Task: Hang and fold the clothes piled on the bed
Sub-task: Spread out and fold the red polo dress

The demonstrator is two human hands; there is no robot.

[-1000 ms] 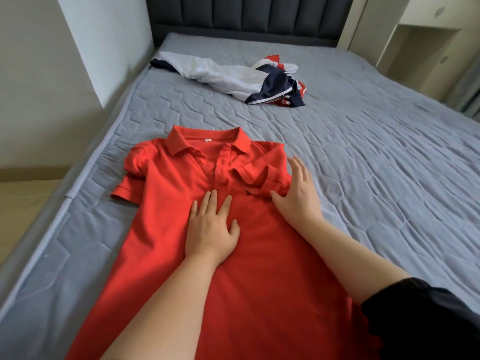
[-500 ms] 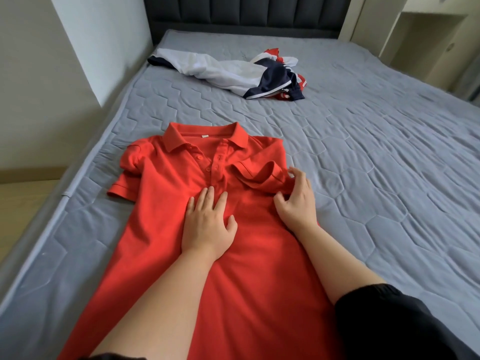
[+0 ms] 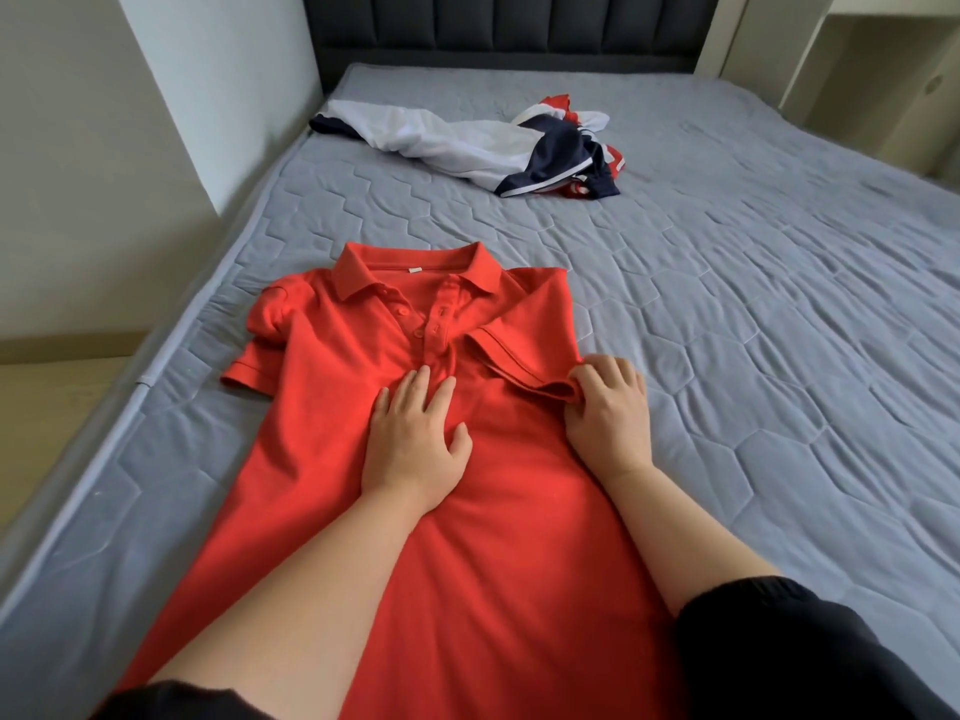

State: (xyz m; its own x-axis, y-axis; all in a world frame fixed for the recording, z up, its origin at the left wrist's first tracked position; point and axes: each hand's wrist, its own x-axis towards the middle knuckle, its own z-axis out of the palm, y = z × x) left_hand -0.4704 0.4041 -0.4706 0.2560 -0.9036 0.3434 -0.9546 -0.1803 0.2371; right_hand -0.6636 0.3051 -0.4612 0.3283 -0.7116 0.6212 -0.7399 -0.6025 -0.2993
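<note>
- Two bare hands work on a red polo shirt [image 3: 322, 407], which lies front-up and lengthwise on the grey quilted bed [image 3: 727, 330]. Its collar [image 3: 415, 267] points toward the dark headboard [image 3: 509, 28].
- On the chest of the shirt, just below the button placket, the left hand [image 3: 415, 439] lies flat with its fingers straight and slightly spread. Its grip is fully open and holds nothing, only pressing the cloth down.
- At the shirt's edge on the person's right, the right hand [image 3: 608, 407] has its fingers curled. Its grip is closed, pinching the cuff of the folded-in sleeve [image 3: 519, 356].
- That sleeve is turned inward across the chest, its hem running diagonally from near the placket to the right hand.
- On the opposite side, the spread sleeve [image 3: 254, 366] lies flat on the mattress, toward the wall.
- Farther up the bed, a crumpled pile of clothes [image 3: 467, 142] in white, navy and red lies well apart from the shirt, near the headboard.
- At the bottom of the view, a black cuff [image 3: 805, 641] covers the right arm above the forearm.
</note>
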